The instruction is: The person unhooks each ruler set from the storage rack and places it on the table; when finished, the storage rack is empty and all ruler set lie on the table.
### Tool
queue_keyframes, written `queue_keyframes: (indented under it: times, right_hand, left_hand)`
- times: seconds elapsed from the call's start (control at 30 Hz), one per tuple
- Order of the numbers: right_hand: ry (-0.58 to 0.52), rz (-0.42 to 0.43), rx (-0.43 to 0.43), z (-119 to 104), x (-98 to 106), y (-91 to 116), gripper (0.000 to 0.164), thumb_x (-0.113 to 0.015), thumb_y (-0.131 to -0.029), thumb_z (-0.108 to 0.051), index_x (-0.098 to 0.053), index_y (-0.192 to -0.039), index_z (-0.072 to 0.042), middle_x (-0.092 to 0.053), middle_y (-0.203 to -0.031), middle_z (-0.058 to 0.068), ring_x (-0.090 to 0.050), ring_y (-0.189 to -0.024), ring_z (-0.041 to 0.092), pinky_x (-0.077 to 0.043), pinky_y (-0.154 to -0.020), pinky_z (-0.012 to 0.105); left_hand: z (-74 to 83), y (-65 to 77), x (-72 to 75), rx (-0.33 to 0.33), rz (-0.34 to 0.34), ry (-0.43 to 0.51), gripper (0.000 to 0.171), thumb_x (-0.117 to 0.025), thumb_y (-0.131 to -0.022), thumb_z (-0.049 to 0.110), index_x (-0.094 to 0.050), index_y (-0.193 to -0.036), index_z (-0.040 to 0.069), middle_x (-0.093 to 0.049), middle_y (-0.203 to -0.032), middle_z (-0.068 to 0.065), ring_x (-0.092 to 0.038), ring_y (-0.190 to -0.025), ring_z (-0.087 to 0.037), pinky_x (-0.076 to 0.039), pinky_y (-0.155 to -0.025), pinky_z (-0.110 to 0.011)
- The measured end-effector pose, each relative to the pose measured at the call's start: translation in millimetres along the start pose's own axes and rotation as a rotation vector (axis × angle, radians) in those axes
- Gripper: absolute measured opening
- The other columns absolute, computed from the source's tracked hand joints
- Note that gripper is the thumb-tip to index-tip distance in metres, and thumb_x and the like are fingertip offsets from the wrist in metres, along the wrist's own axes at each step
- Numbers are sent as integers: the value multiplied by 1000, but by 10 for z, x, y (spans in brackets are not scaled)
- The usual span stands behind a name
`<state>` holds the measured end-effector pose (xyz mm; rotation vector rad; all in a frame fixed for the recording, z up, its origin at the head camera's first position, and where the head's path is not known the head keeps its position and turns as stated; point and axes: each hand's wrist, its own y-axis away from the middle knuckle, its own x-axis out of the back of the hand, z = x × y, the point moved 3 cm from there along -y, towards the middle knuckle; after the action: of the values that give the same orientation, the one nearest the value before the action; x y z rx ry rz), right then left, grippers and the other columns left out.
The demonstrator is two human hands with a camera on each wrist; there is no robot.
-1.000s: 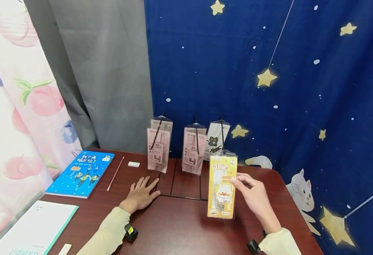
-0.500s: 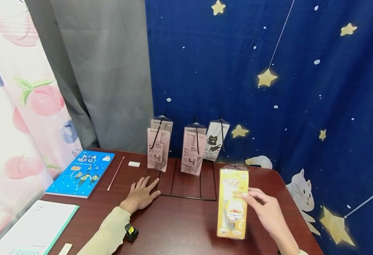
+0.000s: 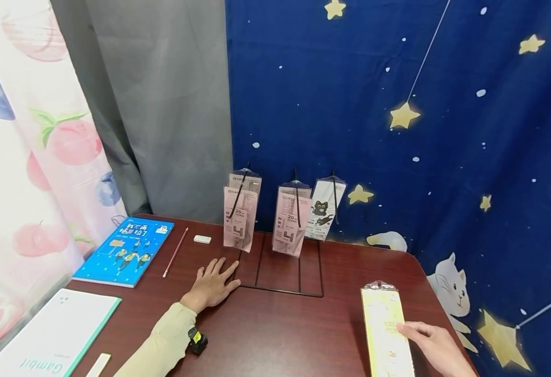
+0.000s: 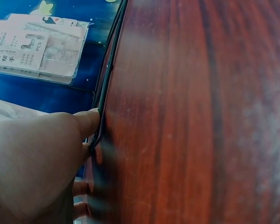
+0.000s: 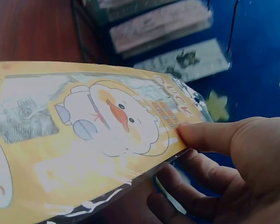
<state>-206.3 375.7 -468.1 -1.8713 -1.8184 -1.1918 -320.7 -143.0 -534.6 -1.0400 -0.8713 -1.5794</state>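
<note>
At the near right of the tabletop, a yellow duck packet lies just left of the right hand, which pinches its right-hand edge, thumb on the printed face and fingers behind. Its long axis runs roughly away from the person, the clear hanging tab at the far end and tipped slightly leftward; its near end is cut off, so I cannot tell whether it touches wood. The relation that counts, I judge, is to the black wire rack: farther back and to the left, well apart, with the white cat packet on its right hook nearest. Beside the rack's left front corner rests the left hand, fingers spread, thumb against the wire, far from the yellow packet.
</note>
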Motion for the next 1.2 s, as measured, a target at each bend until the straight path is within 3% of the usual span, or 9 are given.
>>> queue_keyframes:
  times: [0.2,0.43,0.6,0.9,1.2]
  right_hand:
    - [54,-40,-40,343,24,-115,66,-67,-95,-58,-75,-117,4,-74,-118,25,-68,-111,45,-56,-87,55]
    - [3,23,-107,569,-41,-178,73,-80,-79,-65,-78,-108,2,-79,-99,15,-70,-86,23,-55,-75,41]
    - [38,74,-70,627,-91,-187,65,-80,-80,-62,-80,-102,0,-78,-85,6,-64,-75,15,-52,-71,38]
    - [94,131,-57,652,-122,-202,59,-81,-79,-60,-80,-100,-5,-73,-81,-3,-61,-76,14,-46,-67,31]
    - [119,143,-74,636,-125,-190,62,-82,-79,-59,-79,-106,-4,-73,-83,-2,-63,-77,14,-46,-73,40]
  left_hand:
    - [28,-2,11,-2,10,5,60,-49,-108,44,-41,-160,15,-33,-165,-25,-25,-155,-48,-22,-119,-72]
    - [41,-14,-6,-3,3,6,60,-49,-108,45,-40,-160,16,-33,-165,-25,-25,-155,-48,-21,-119,-72]
    - [35,-13,-7,7,0,16,60,-49,-108,44,-40,-161,16,-32,-166,-25,-24,-156,-48,-20,-119,-72]
    - [11,-17,-12,5,-3,7,61,-48,-109,45,-39,-161,16,-31,-166,-25,-23,-156,-48,-20,-120,-72]
    - [9,-2,0,5,-7,10,61,-48,-109,45,-38,-161,16,-31,-166,-25,-23,-156,-49,-20,-120,-72]
